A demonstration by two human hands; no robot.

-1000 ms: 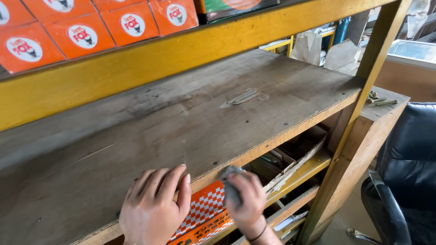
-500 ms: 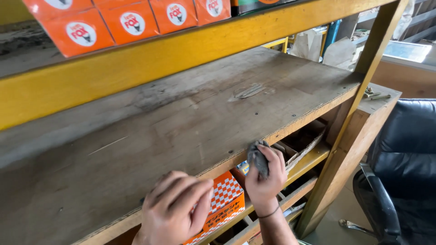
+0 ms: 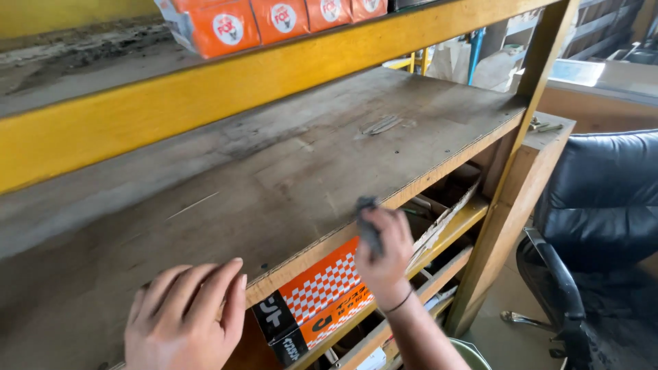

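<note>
Wooden shelf (image 3: 288,171) bears flat left hand (image 3: 185,318); right hand (image 3: 384,250) grips half-hidden grey cloth (image 3: 368,223).

The bare left hand (image 3: 184,318) lies palm down at the lower left of the view, its fingers held close together and stretched forward and slightly to the right, the fingertips spread flat and the back of the hand facing up. The bare right hand (image 3: 381,252) is raised higher and further right, back towards the camera, fingers curled in a tight grip, while its wrist, ringed by a thin dark band, and forearm slant down towards the bottom edge.
</note>
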